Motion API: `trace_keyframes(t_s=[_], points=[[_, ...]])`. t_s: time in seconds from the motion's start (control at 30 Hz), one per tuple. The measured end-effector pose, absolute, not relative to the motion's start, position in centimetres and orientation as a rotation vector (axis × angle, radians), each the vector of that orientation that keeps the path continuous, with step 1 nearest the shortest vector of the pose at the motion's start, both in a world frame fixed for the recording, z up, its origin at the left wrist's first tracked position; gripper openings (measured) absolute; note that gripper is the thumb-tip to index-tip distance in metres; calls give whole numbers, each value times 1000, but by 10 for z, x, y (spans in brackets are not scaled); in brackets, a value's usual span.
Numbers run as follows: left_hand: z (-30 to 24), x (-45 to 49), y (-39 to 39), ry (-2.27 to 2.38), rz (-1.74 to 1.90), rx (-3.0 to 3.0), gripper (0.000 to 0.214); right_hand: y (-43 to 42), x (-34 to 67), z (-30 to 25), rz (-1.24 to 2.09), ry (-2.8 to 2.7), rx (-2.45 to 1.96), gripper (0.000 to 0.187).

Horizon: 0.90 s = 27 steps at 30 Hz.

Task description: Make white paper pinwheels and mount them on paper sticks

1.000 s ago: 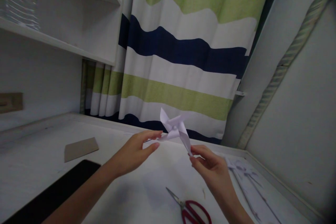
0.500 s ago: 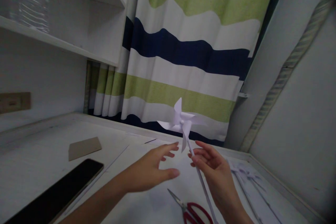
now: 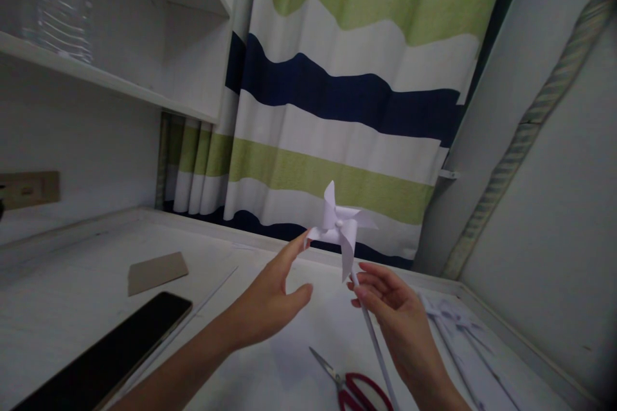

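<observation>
A white paper pinwheel stands tilted above the table, its thin stick running down toward me. My right hand pinches that stick between thumb and fingers, just below the blades. At the blades' left side is my left hand, thumb and fingers apart, the index fingertip at the tip of the left blade. Nothing is held in it. Scissors with red handles lie on the table beneath the pinwheel, partly behind its stick.
On the left lie a black phone, a brown card and a thin white stick. More paper pinwheels rest at the right. Behind hangs a striped curtain; a white shelf juts out at upper left.
My left hand has shifted up and left, its index finger rising to the left blade. The pinwheel's blades have turned slightly. My right hand keeps its grip on the stick.
</observation>
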<state>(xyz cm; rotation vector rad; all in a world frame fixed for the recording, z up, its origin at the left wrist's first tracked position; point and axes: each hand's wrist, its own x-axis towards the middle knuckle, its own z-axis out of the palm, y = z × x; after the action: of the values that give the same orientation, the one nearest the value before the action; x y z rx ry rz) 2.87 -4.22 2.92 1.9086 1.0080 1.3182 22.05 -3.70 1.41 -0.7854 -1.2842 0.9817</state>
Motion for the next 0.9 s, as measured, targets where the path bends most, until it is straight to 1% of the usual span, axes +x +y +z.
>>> trace_keyframes(t_s=[0.17, 0.3, 0.5, 0.7, 0.9], points=[[36, 30, -38, 777, 1365, 1458, 57, -38, 221, 15, 978, -1289, -764, 27], [40, 32, -40, 640, 1187, 1205, 44, -40, 215, 14, 962, -1304, -766, 23], [35, 42, -46, 607, 1131, 1121, 25, -43, 209, 12, 914, -1359, -792, 20], [33, 47, -49, 587, 1165, 1067, 22, -44, 205, 10, 933, -1405, -788, 20], [30, 49, -46, 671, 1199, 1141, 21, -44, 204, 5, 942, -1450, -807, 18]])
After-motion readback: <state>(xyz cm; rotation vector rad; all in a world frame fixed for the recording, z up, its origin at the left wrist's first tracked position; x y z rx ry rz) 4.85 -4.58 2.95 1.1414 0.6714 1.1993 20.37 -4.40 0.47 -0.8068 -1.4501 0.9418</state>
